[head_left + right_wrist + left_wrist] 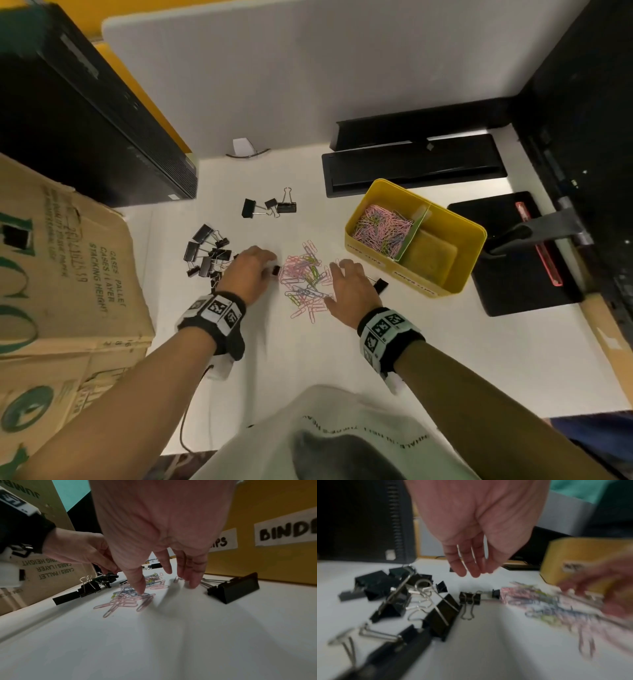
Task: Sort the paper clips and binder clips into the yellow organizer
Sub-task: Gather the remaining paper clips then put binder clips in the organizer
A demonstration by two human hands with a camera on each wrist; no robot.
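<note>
The yellow organizer (463,270) near the desk's right edge holds paper clips (382,229) in 1 compartment. Left hand (249,274) hangs relaxed; right hand (352,284) is spread over loose clips (305,277).

I see pastel paper clips (306,279) scattered loose mid-table; black binder clips (206,251) heaped to their left, three more (270,206) farther back, one (380,284) against the yellow organizer (455,260); organizer's left compartment holds paper clips, right compartment holds no clips.
</note>
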